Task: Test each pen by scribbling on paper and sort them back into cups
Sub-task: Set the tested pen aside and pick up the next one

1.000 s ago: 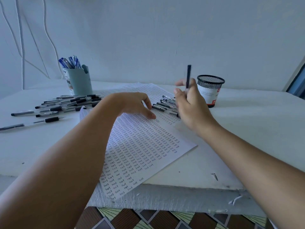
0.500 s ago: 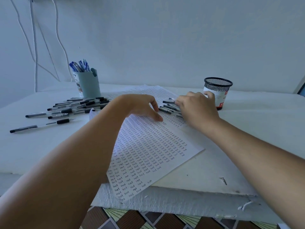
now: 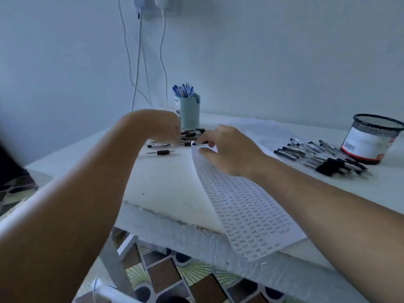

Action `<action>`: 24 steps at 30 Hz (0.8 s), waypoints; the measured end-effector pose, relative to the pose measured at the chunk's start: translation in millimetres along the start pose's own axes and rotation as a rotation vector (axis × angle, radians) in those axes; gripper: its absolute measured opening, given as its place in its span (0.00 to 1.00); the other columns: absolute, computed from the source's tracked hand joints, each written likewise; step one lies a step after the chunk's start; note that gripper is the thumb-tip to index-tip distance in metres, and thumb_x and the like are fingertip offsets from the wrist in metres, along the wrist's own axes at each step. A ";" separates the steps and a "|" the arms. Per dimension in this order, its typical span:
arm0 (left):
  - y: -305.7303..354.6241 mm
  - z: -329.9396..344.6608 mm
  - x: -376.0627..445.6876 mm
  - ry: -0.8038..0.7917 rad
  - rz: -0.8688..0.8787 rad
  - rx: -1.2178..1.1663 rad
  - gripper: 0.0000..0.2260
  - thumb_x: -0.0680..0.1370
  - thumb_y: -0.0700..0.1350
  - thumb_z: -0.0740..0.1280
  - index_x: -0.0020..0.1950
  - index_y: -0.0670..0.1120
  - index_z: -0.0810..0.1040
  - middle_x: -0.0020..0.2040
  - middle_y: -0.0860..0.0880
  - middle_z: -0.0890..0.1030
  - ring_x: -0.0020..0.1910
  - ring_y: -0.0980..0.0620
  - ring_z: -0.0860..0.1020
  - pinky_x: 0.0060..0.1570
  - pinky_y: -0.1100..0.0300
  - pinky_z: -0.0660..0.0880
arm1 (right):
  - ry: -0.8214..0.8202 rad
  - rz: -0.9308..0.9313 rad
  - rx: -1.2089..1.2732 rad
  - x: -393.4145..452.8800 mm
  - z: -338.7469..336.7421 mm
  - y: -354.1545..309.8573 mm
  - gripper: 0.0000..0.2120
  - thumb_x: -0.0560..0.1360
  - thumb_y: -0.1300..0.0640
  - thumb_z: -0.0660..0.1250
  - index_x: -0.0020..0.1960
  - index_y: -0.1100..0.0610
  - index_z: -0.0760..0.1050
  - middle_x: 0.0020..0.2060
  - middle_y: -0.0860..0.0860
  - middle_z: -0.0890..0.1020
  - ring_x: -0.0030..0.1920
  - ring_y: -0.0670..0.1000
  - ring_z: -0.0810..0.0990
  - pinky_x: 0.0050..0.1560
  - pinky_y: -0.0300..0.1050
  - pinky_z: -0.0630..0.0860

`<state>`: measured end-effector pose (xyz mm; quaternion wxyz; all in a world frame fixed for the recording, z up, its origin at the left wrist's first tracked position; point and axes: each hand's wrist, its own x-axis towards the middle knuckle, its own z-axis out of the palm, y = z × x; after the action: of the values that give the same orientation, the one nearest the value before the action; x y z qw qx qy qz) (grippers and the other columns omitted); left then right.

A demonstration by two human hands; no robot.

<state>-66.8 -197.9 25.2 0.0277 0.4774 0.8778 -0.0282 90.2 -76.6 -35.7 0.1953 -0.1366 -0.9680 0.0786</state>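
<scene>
Change: both hands have moved from the right-hand pens to the black-capped pen pile (image 3: pixel 192 135) at frame centre; view has swung left.
Writing: paper (image 3: pixel 244 206) carries rows of small scribbles, too small to read; mesh cup's label unreadable.
Containers: pale blue cup (image 3: pixel 189 112) holds blue pens; black mesh cup (image 3: pixel 371 138), far right, contents hidden.
Left hand (image 3: pixel 161 127): fingers curled over the pile; grip cannot be told.
Right hand (image 3: pixel 227 147): fingers loosely bent beside the pile, on the paper's corner.
Tested pens (image 3: pixel 317 156): lying beside the mesh cup.
Edges: paper overhangs the table (image 3: pixel 166 189) front edge.
</scene>
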 end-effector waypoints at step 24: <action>50.6 10.6 22.4 -0.289 0.119 -1.473 0.04 0.80 0.42 0.70 0.46 0.44 0.79 0.39 0.47 0.80 0.36 0.53 0.78 0.43 0.60 0.77 | 0.580 -0.275 -0.017 -26.8 -7.9 17.6 0.09 0.83 0.57 0.62 0.55 0.60 0.78 0.51 0.54 0.76 0.50 0.54 0.74 0.55 0.46 0.69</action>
<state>-36.3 -152.5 11.8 0.4562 0.3734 0.6301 0.5054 121.2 -67.0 -41.6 0.4707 -0.0229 -0.8820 0.0013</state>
